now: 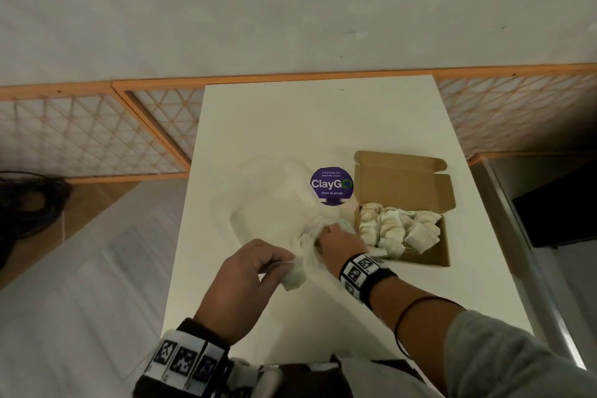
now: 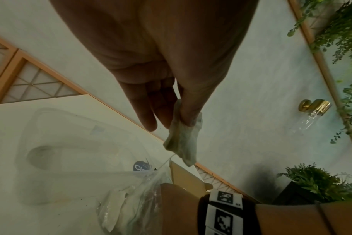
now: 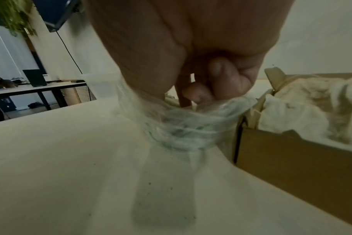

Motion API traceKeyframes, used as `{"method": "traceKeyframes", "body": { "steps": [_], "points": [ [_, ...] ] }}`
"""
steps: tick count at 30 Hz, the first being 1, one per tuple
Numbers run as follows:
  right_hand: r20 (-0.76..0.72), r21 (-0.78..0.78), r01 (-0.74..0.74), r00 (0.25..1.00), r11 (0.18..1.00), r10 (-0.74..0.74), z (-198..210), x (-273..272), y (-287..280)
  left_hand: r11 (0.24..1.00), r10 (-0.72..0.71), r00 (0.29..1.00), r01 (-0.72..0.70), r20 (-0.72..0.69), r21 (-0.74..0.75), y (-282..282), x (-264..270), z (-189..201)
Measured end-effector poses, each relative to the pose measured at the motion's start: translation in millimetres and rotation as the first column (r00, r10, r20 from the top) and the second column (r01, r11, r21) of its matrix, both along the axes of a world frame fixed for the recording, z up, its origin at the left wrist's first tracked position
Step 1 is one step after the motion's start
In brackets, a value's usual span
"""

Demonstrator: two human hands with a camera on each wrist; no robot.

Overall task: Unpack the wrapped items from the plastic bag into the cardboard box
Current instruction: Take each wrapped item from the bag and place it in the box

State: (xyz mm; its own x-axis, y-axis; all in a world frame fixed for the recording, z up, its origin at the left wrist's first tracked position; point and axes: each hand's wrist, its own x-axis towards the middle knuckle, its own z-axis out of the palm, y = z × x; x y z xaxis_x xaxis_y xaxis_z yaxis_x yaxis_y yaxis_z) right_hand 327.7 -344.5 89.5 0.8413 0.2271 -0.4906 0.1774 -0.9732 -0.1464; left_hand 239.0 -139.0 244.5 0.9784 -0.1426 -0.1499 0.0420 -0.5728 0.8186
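A clear plastic bag [image 1: 274, 203] lies spread on the white table [image 1: 323, 119], left of an open cardboard box [image 1: 429, 255]. Several pale wrapped items [image 1: 397, 226] fill the box. My left hand [image 1: 255, 271] pinches one wrapped item [image 1: 294, 275] between thumb and fingers, just outside the bag's bunched mouth; in the left wrist view this item [image 2: 183, 139] hangs from the thumb. My right hand [image 1: 336, 245] grips the gathered neck of the bag [image 3: 183, 127], its fingers [image 3: 217, 79] curled round the plastic, right beside the box's near left corner [image 3: 239, 143].
A round purple ClayGo sticker [image 1: 331, 185] lies on the table between bag and box. The box lid [image 1: 400, 178] stands open toward the far side. Lattice screens [image 1: 80, 136] flank the table. A dark cabinet [image 1: 562, 203] stands to the right.
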Motion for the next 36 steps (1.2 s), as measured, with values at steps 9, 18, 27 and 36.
{"method": "traceKeyframes", "body": {
  "steps": [9, 18, 27, 36],
  "points": [
    [0.003, 0.018, -0.123, 0.992, 0.992, 0.123, -1.0, -0.2, -3.8, 0.999, -0.042, 0.999, 0.042, 0.032, 0.019, -2.4, 6.0, -2.2],
    [-0.028, 0.194, 0.101, 0.995, 0.976, -0.097, 35.3, -3.4, -17.4, 0.997, -0.07, 0.996, 0.069, 0.052, 0.023, -3.3, 8.2, 0.2],
    [-0.546, 0.682, 0.683, 0.714, 0.261, -0.438, 119.4, -22.4, -70.3, 0.998, -0.046, 0.999, 0.046, 0.001, -0.05, -10.7, 13.6, 8.5],
    [-0.695, 0.71, 0.689, 0.654, -0.146, -0.3, 173.3, -45.8, -73.2, 0.958, -0.129, 0.99, 0.108, -0.06, -0.266, -46.7, 33.6, 36.1]
  ]
}}
